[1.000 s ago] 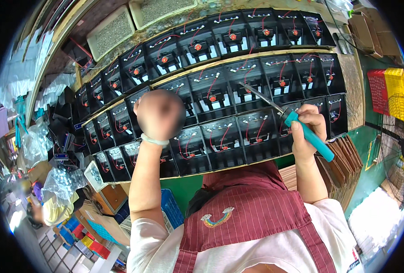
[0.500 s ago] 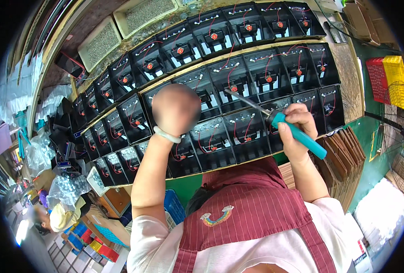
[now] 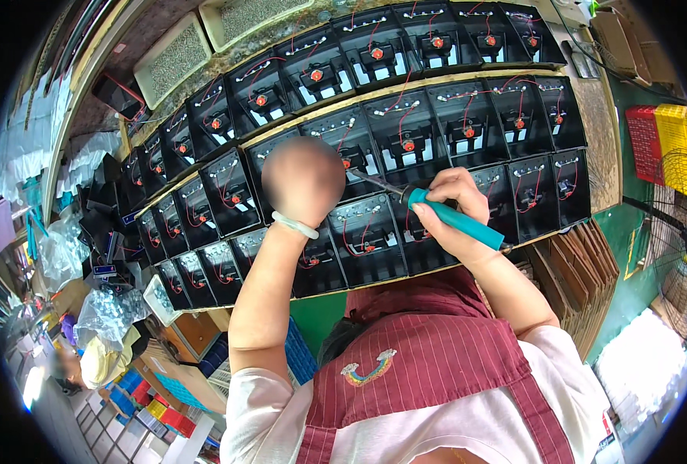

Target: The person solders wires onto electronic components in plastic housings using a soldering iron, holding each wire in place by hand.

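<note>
A wooden bench point(image 3: 591, 139) carries rows of black open-topped boxes point(image 3: 467, 127) with red wiring.

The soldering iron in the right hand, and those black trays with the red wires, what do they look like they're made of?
The soldering iron has a teal handle, probably matte plastic or rubber, and a thin grey shaft that glints like metal. The right hand grips the handle. The black trays look like moulded plastic with a slight sheen on their rims. Their red wires appear plastic-sheathed; the left hand is blurred.
</note>
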Demonstrator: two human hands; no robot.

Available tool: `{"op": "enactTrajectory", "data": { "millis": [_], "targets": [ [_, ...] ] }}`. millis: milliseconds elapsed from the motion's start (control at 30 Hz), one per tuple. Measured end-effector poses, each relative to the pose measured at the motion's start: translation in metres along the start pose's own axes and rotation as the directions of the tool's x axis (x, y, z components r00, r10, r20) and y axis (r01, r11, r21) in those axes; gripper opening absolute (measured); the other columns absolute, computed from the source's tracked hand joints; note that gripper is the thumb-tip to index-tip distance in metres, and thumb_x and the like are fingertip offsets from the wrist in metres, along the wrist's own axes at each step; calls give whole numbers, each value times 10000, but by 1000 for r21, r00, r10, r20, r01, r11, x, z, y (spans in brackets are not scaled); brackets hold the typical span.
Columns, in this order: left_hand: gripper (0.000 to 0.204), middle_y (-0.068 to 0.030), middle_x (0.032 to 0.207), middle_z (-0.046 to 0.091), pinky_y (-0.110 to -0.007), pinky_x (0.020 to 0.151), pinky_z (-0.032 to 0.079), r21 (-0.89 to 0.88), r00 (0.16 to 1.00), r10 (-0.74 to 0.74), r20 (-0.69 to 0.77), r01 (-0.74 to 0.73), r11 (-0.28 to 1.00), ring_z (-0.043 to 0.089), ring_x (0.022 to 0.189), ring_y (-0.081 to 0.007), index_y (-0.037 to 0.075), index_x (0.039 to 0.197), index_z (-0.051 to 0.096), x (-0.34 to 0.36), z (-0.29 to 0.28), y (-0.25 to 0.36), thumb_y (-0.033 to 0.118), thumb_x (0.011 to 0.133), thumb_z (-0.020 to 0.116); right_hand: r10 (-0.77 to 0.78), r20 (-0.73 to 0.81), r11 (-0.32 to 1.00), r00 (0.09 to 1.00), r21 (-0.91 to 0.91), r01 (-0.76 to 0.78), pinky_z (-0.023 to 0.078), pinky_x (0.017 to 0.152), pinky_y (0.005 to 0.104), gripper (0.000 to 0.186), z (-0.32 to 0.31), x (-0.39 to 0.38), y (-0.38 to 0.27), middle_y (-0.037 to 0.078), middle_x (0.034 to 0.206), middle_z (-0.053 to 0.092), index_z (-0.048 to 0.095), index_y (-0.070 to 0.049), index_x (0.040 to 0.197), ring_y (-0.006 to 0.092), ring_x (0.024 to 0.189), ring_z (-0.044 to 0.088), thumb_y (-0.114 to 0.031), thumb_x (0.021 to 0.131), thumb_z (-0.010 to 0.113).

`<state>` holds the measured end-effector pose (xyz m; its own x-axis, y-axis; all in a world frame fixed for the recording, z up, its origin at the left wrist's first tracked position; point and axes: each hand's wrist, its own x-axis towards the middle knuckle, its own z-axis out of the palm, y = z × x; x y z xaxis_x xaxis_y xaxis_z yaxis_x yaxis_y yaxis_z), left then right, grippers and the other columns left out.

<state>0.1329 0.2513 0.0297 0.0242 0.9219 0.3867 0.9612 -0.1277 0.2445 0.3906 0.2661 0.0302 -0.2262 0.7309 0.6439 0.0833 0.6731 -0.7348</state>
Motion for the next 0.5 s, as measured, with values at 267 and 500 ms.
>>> {"op": "enactTrajectory", "data": {
  "millis": [267,500],
  "targets": [
    [120,-8,1036,576,-578,995,277,-37,1000,-1,-12,0,999,466,1184,-321,150,736,664,-1,1,-2,179,699,774,-56,9,998,998,-35,56,487,656,325,269,8,5,2,50,745,623,608,-74,833,223,755,601,-19,693,830],
    [119,-12,1030,585,-536,1001,289,-15,1000,-13,-2,13,1000,474,1160,-313,139,742,673,1,-4,-2,157,692,780,46,-63,999,997,17,-45,489,692,303,268,-15,2,-5,105,852,624,604,-51,864,213,786,605,-8,714,822]
  ]
}}
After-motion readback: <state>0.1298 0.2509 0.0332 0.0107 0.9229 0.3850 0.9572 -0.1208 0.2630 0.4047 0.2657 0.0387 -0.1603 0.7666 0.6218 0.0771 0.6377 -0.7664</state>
